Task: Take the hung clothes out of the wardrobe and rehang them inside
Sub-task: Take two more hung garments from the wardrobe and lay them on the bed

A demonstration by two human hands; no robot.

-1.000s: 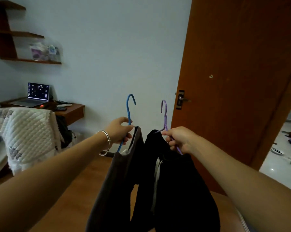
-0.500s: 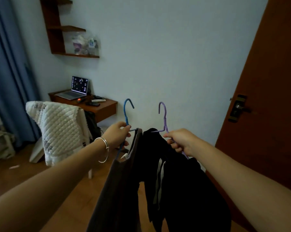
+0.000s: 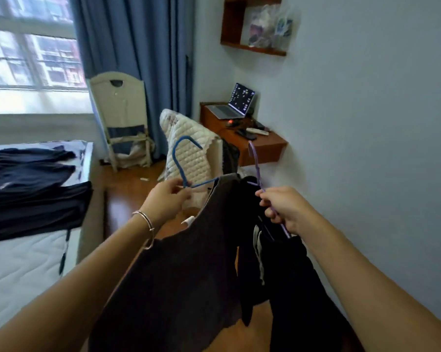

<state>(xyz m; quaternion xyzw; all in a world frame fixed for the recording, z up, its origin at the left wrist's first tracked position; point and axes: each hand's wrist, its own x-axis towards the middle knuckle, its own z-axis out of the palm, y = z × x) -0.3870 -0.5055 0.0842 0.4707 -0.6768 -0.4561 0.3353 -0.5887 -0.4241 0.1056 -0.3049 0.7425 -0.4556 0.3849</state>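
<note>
Two hangers are held out in front of the person in the head view, one in each hand. The left hand (image 3: 166, 199), with a bangle (image 3: 145, 224) at its wrist, has its fingers closed around the neck of the blue hanger (image 3: 181, 158), whose hook tilts up and to the left. A dark grey garment (image 3: 178, 280) drapes from that hanger and falls toward the bottom of the picture. The right hand (image 3: 283, 209) is clenched on the purple hanger (image 3: 256, 163), just to the right of the blue hanger, its hook standing nearly upright. A black garment (image 3: 290, 288) with a pale stripe hangs from it, touching the grey one.

Behind the blue hanger stands a chair with a white quilted cover (image 3: 191, 148) thrown over its back. To the right of that chair a wooden desk (image 3: 265, 146) carries an open laptop (image 3: 237, 102), and a wall shelf (image 3: 252, 26) is above. Well to the left of the blue hanger is a bed (image 3: 24, 255) with dark clothes (image 3: 29, 184) spread on it, with a window (image 3: 31, 54) and blue curtain (image 3: 135, 52) beyond.
</note>
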